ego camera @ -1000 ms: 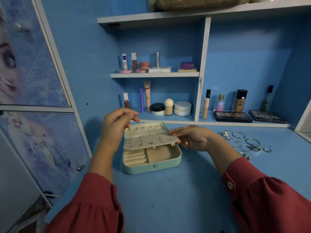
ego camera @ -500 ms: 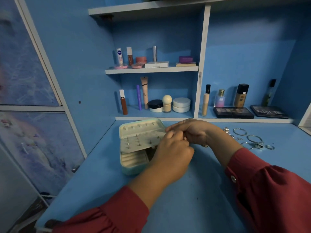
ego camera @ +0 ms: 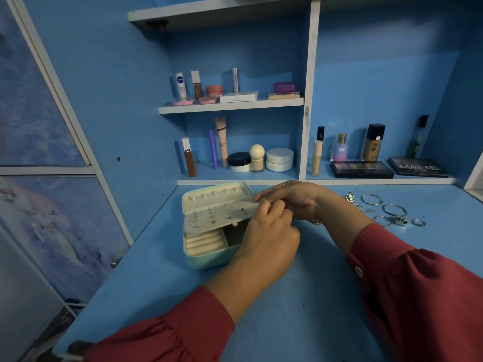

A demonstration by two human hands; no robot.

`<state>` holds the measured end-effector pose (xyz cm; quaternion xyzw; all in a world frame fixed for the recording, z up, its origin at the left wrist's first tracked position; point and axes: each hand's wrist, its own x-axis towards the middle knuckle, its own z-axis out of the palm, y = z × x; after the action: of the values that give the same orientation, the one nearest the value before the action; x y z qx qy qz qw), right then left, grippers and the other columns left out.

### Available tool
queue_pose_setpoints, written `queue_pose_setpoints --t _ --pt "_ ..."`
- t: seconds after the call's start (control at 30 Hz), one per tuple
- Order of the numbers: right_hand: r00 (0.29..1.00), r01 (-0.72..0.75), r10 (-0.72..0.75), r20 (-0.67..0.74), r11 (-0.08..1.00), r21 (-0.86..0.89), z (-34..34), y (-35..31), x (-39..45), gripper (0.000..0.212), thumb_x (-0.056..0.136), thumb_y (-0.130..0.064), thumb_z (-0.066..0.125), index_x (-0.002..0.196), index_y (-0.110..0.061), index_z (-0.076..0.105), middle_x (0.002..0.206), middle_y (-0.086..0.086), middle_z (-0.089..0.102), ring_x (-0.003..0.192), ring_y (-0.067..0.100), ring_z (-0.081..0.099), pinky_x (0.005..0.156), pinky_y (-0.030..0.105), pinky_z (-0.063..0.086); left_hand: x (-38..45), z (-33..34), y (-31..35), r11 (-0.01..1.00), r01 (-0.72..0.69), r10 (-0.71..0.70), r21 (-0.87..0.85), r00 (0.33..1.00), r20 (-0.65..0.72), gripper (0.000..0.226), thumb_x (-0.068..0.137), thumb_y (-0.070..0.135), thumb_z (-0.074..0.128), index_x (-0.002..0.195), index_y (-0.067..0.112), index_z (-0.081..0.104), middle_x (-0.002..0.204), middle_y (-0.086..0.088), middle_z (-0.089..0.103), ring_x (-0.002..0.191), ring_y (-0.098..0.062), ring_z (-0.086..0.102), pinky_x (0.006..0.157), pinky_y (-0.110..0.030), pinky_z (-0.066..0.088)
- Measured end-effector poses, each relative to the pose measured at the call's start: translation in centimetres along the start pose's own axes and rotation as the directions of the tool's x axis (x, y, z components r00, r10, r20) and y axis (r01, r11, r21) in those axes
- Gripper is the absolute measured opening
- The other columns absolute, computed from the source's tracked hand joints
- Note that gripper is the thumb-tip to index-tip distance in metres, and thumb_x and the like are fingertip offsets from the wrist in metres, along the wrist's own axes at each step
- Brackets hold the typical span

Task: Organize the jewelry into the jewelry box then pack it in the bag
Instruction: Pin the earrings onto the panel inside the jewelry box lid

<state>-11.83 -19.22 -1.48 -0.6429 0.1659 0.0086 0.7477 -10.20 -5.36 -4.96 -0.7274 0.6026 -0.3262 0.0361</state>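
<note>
- The box (ego camera: pixel 209 228) sits open at the left of the tabletop (ego camera: pixel 300 296); we judge it light and rigid, best held by its side walls.
- Our left hand (ego camera: pixel 269 231) and right hand (ego camera: pixel 292 199) meet at its right edge, fingers curled together; whether either grip holds an earring, we cannot tell.
- Loose rings (ego camera: pixel 392 212) lie at the right: small, slippery, best pinched by the rims.
</note>
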Motion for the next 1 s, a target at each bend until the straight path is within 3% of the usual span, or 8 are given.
queue_pose_setpoints --t 0.37,0.47,0.63,1.0 --pt "1.0 -0.016 0.016 -0.001 1.0 0.006 0.1 -0.1 -0.2 0.017 0.091 0.001 0.053 0.1 -0.001 0.067 0.074 0.007 0.072 0.068 0.014 0.07 0.059 0.023 0.055 0.6 0.1 0.3 0.994 0.103 -0.103 -0.046 0.995 0.014 0.019 0.046 0.02 0.081 0.054 0.02 0.064 0.06 0.002 0.054 0.073 -0.022 0.056 0.081 -0.035 0.043" --pt "1.0 -0.022 0.022 -0.005 1.0 0.012 0.1 -0.1 -0.2 0.017 0.09 0.001 0.054 0.1 -0.001 0.067 0.075 0.007 0.072 0.069 0.015 0.07 0.06 0.023 0.055 0.8 0.2 0.5 0.993 0.11 -0.11 -0.036 0.994 0.0 0.017 0.048 0.019 0.082 0.055 0.02 0.066 0.06 0.002 0.055 0.073 -0.022 0.056 0.084 -0.037 0.038" --pt "1.0 -0.025 0.025 -0.009 1.0 -0.003 0.1 -0.1 -0.2 0.017 0.09 0.0 0.054 0.101 -0.001 0.068 0.075 0.007 0.072 0.068 0.014 0.07 0.058 0.023 0.055 1.0 0.4 0.7 0.994 0.11 -0.11 -0.012 0.994 0.015 0.019 0.046 0.027 0.084 0.052 0.023 0.066 0.058 0.004 0.056 0.073 -0.019 0.056 0.081 -0.034 0.041" --pt "1.0 -0.008 0.008 0.012 1.0 0.015 -0.1 0.0 -0.1 0.02 0.091 0.003 0.05 0.098 -0.005 0.067 0.078 0.006 0.071 0.069 0.014 0.069 0.061 0.023 0.056 0.9 0.4 0.4 0.979 0.164 -0.181 -0.125 0.973 -0.143 0.024 0.048 0.022 0.083 0.062 0.017 0.064 0.066 0.0 0.058 0.075 -0.021 0.056 0.081 -0.035 0.034"
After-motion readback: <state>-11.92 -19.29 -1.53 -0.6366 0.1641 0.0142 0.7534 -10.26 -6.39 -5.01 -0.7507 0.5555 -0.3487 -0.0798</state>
